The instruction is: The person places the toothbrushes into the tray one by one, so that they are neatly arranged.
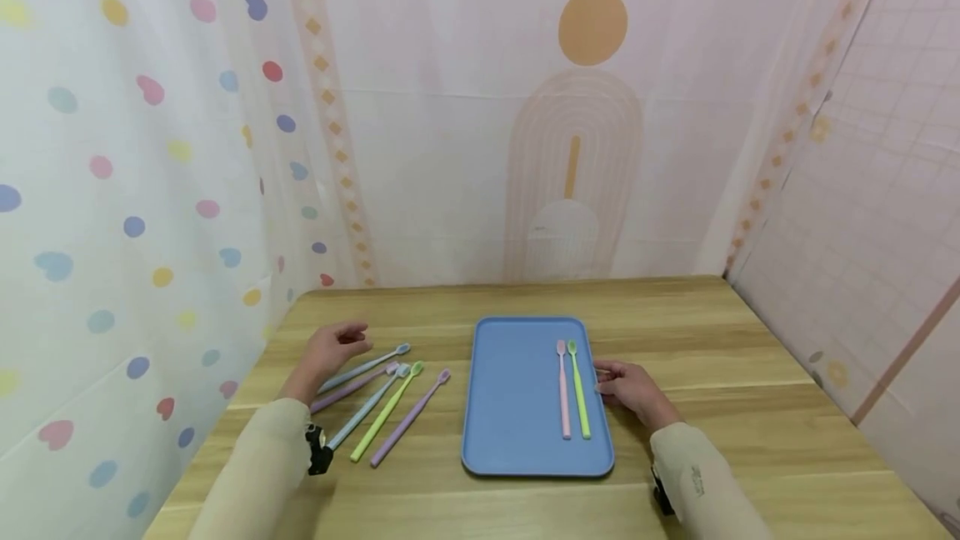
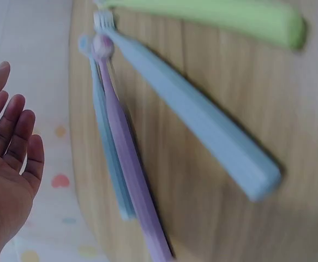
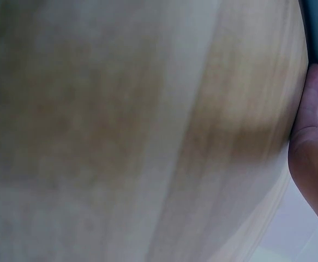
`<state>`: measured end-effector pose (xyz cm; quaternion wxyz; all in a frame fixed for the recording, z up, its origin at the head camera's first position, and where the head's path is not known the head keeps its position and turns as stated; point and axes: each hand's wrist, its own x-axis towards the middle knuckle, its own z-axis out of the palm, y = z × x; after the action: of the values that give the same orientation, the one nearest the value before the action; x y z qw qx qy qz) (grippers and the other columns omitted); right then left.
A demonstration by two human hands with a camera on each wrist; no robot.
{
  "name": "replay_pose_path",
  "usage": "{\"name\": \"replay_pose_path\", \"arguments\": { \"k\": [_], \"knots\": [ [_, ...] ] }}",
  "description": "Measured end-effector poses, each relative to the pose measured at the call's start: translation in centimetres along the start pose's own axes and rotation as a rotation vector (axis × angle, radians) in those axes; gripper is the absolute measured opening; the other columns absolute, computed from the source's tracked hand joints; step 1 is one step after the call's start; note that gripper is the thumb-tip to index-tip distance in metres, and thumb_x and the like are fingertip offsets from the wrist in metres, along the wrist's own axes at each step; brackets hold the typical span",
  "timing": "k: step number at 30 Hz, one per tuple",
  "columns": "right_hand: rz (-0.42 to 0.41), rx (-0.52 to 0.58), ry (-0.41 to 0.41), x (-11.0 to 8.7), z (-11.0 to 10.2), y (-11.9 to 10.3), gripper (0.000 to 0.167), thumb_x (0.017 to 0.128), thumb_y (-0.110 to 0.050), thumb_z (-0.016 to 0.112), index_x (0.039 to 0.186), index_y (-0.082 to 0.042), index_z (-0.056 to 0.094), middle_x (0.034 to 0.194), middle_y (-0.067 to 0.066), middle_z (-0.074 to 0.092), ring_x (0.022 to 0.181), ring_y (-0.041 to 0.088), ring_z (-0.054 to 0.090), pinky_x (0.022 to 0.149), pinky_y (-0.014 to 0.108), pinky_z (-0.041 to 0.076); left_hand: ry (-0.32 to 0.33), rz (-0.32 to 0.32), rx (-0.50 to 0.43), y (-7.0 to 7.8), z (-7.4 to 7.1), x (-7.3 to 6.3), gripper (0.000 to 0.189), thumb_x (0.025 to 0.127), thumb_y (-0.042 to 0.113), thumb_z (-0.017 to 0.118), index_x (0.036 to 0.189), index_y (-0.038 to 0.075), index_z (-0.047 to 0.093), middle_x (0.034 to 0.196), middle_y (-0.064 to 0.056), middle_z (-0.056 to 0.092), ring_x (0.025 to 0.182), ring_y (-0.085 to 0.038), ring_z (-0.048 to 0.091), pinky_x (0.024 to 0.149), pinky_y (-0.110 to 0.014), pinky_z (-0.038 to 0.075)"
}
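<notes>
My left hand (image 1: pixel 337 352) hovers over the left ends of several toothbrushes, fingers loosely extended and holding nothing. Under and beside it lie a blue toothbrush (image 1: pixel 360 369), a purple toothbrush (image 2: pixel 127 147), a second blue toothbrush (image 2: pixel 191 112), a green toothbrush (image 1: pixel 386 413) and another purple toothbrush (image 1: pixel 409 420). At the table's right, my right hand (image 1: pixel 636 390) holds the right rim of a blue tray (image 1: pixel 513 398) between thumb and fingers. On that tray lie a pink toothbrush (image 1: pixel 564 394) and a green toothbrush (image 1: pixel 580 394), side by side.
Everything lies on a wooden table (image 1: pixel 675 315). A patterned curtain (image 1: pixel 442 148) hangs behind it, with a dotted curtain (image 1: pixel 150 273) on the left and a pale one (image 1: pixel 885 232) on the right.
</notes>
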<state>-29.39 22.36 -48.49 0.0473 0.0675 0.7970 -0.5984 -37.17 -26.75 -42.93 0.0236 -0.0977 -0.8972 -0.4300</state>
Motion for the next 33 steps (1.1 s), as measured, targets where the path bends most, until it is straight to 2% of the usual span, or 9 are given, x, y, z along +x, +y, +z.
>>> {"name": "replay_pose_path", "arguments": {
  "k": [4,12,17,22,28,33],
  "knots": [
    [0.003,-0.002,-0.006,0.0,-0.1,-0.2,0.050,0.090,0.008,0.062,0.138,0.010,0.050,0.109,0.019,0.061,0.094,0.020,0.061,0.081,0.036,0.055,0.005,-0.004,0.016,-1.3,-1.0,-0.6,0.047,0.096,0.017,0.067,0.132,-0.010,0.055,0.116,-0.025,0.063,0.105,-0.032,0.059,0.083,-0.037,0.050],
    [0.015,0.002,-0.002,0.0,0.0,-0.2,0.049,0.090,0.008,0.062,0.138,0.010,0.051,0.108,0.018,0.060,0.093,0.020,0.060,0.081,0.036,0.055,-0.017,-0.048,0.061,-4.0,-2.4,-1.5,0.047,0.096,0.018,0.066,0.132,-0.010,0.055,0.119,-0.024,0.061,0.109,-0.036,0.056,0.088,-0.043,0.048],
    [0.015,0.015,0.000,0.0,0.0,-0.2,0.049,0.090,0.009,0.061,0.137,0.009,0.052,0.107,0.017,0.061,0.092,0.019,0.060,0.079,0.034,0.055,-0.033,-0.049,0.056,-5.1,-2.7,-2.0,0.045,0.095,0.014,0.067,0.131,-0.010,0.056,0.119,-0.025,0.062,0.106,-0.033,0.058,0.085,-0.039,0.049],
    [0.014,0.016,0.002,0.2,-0.1,0.0,0.048,0.090,0.008,0.061,0.137,0.009,0.052,0.107,0.016,0.062,0.091,0.018,0.060,0.080,0.034,0.055,-0.061,-0.061,0.080,-6.1,-2.8,-2.2,0.043,0.094,0.015,0.068,0.129,-0.009,0.059,0.114,-0.021,0.065,0.101,-0.028,0.059,0.081,-0.035,0.049],
    [0.012,0.011,0.009,0.2,-0.1,0.1,0.048,0.089,0.008,0.062,0.137,0.010,0.052,0.107,0.016,0.062,0.092,0.019,0.060,0.079,0.035,0.055,-0.093,-0.072,0.117,-7.4,-2.8,-2.0,0.045,0.091,0.020,0.073,0.125,-0.007,0.063,0.110,-0.015,0.067,0.096,-0.022,0.059,0.078,-0.032,0.048],
    [0.012,0.018,0.011,0.6,0.0,0.2,0.048,0.089,0.009,0.062,0.136,0.009,0.053,0.107,0.016,0.063,0.091,0.018,0.061,0.079,0.034,0.055,-0.111,-0.081,0.106,-8.2,-2.8,-1.6,0.045,0.090,0.019,0.074,0.124,-0.009,0.063,0.110,-0.016,0.067,0.094,-0.020,0.058,0.076,-0.031,0.047]
  ]
}}
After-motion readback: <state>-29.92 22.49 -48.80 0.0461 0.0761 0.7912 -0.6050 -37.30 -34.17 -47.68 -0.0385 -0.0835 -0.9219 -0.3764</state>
